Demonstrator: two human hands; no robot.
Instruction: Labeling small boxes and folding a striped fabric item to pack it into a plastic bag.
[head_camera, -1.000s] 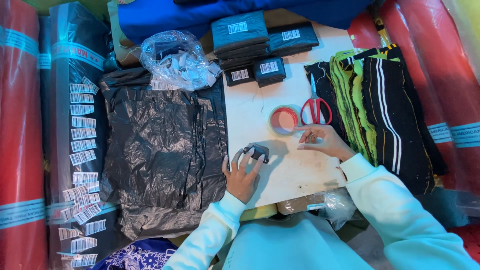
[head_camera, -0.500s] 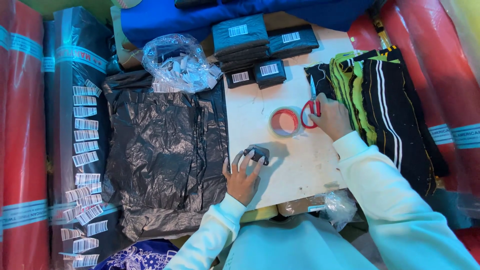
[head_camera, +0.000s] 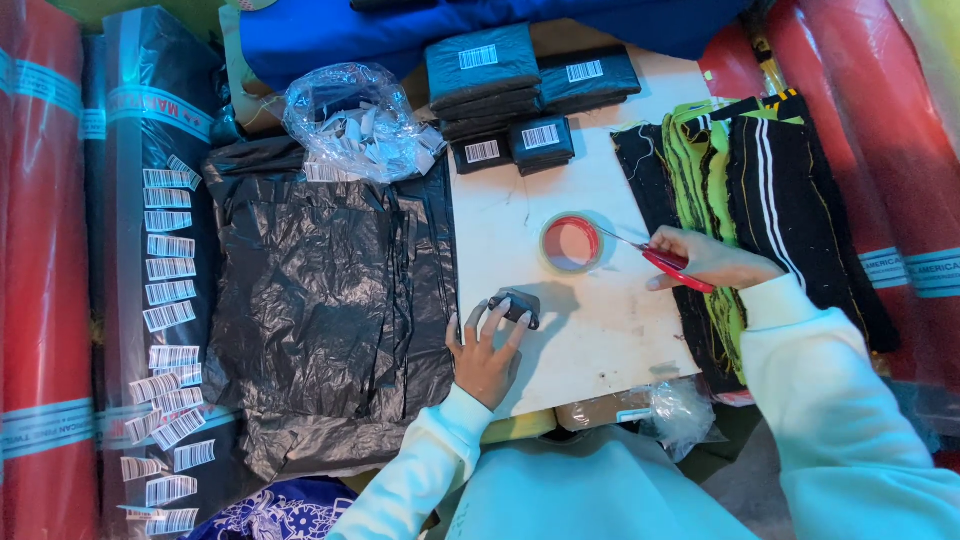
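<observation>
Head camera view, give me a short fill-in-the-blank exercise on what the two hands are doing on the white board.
1. The right hand holds scissors with ____ handles.
2. The left hand presses a small ____ packet against the white board.
3. The scissor blades point toward a roll of ____.
4. Left of the board lies a crumpled black ____ sheet.

Missing words: red; black; tape; plastic

1. Light is bright and even from overhead.
2. The white table (head_camera: 590, 330) shows soft shadows beside the left hand (head_camera: 487, 352).
3. Glare glints on the black plastic sheet (head_camera: 330, 300) and clear bag (head_camera: 360, 120).
4. Focus is sharp; edges bow slightly.
</observation>
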